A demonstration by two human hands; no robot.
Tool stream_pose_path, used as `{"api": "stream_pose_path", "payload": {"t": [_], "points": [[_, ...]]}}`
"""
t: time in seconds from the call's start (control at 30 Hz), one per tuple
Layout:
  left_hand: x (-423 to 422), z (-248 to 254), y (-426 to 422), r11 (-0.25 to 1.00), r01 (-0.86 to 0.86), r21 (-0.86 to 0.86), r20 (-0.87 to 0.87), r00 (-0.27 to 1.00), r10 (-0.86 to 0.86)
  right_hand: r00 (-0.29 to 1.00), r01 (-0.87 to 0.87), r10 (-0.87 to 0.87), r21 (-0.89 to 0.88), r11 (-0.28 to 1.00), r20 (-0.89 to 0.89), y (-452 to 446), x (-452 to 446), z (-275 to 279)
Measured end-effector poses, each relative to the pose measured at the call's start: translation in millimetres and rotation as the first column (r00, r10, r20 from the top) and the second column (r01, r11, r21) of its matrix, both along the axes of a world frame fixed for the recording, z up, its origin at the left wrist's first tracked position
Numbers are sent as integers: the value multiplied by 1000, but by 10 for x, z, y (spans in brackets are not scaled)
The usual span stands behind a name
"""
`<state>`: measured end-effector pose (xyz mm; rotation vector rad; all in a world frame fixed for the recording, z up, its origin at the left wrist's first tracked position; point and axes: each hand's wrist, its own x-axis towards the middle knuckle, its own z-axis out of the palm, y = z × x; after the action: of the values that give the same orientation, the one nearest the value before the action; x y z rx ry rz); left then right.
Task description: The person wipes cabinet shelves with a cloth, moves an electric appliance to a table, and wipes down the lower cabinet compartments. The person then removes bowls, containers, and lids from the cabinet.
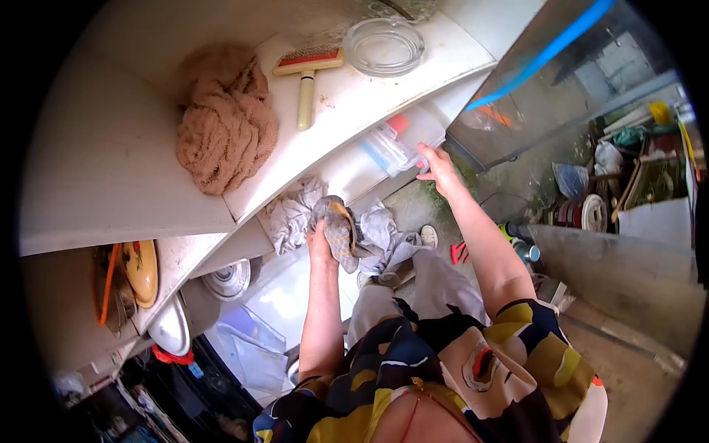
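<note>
My left hand is closed around a bunched, dirty grey rag with yellow-brown patches, in front of the lower shelf. My right hand reaches to the lower shelf, its thumb and fingers at the near right corner of a clear plastic box. A small red item shows at the box, and a light blue strip runs along its left side. Pale crumpled cloths hang or lie just left of the rag.
The upper white shelf holds a brown towel, a bristled brush and a glass ashtray. Pot lids and a yellow enamel dish stand at lower left. Glass panels edge the right side, with clutter beyond.
</note>
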<state>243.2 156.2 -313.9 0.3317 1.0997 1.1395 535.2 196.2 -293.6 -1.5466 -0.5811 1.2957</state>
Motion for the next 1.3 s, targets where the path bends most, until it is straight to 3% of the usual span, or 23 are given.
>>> {"api": "stream_pose_path", "payload": {"t": [0.07,0.3,0.33,0.37,0.4,0.43,0.47,0.5,0.53,0.57,0.63,0.7,0.77,0.83,0.87,0.93,0.97,1.03,1.1,1.2,1.3], "points": [[157,97,-10,999,-34,14,-24,999,34,991,-72,70,10,997,115,37,80,-24],[943,257,591,971,-203,124,-82,973,214,964,-208,218,-74,975,156,255,350,-292],[1085,284,667,966,-226,123,-153,958,244,973,-182,190,-75,981,128,248,322,-223],[1132,446,682,993,-27,114,-93,995,38,966,-210,226,-134,969,122,265,338,-197],[1260,172,739,976,151,158,-352,932,-87,976,-191,198,-91,977,86,260,395,-410],[1455,19,756,961,179,208,-555,831,-35,964,-191,205,-94,977,171,263,391,-300],[1657,-129,773,952,200,233,-734,679,37,957,-248,264,-130,960,123,262,313,0],[1724,141,690,973,95,212,-690,719,80,943,-267,284,-111,957,176,322,378,-146],[1760,377,580,983,66,169,-655,753,62,971,-226,220,57,972,96,394,562,-599],[1803,295,532,980,77,181,-721,689,79,978,-202,198,59,978,71,388,510,-537],[1742,509,353,979,191,66,-718,690,-86,979,-200,199,1,980,36,352,410,-324],[1896,478,206,980,200,16,-794,598,-109,975,-219,220,-35,975,24,409,442,-317],[1839,571,-57,895,447,-2,-803,533,-267,970,-243,243,-6,970,17,371,498,-341],[1810,412,-257,906,417,69,-715,654,-247,954,-222,253,-190,956,159,364,464,-199],[1733,302,-285,912,403,75,-727,648,-227,952,-242,270,-184,953,145,389,487,-272],[1673,87,-353,957,227,178,-491,864,-114,950,-251,276,-171,953,145,455,570,-375],[1602,124,-361,969,174,173,-484,872,-71,951,-244,268,-159,957,152,473,576,-362],[1274,264,-311,980,36,194,-261,965,16,942,-256,288,-187,948,171,548,626,-404],[966,439,-314,980,-8,200,-280,958,65,950,-207,243,-189,960,197,586,612,-446],[678,644,-390,970,-211,122,-85,971,222,952,-221,245,-143,965,181,599,655,-488],[567,611,-448,957,-270,106,6,963,271,959,-212,228,-109,971,166,621,688,-553]]}}
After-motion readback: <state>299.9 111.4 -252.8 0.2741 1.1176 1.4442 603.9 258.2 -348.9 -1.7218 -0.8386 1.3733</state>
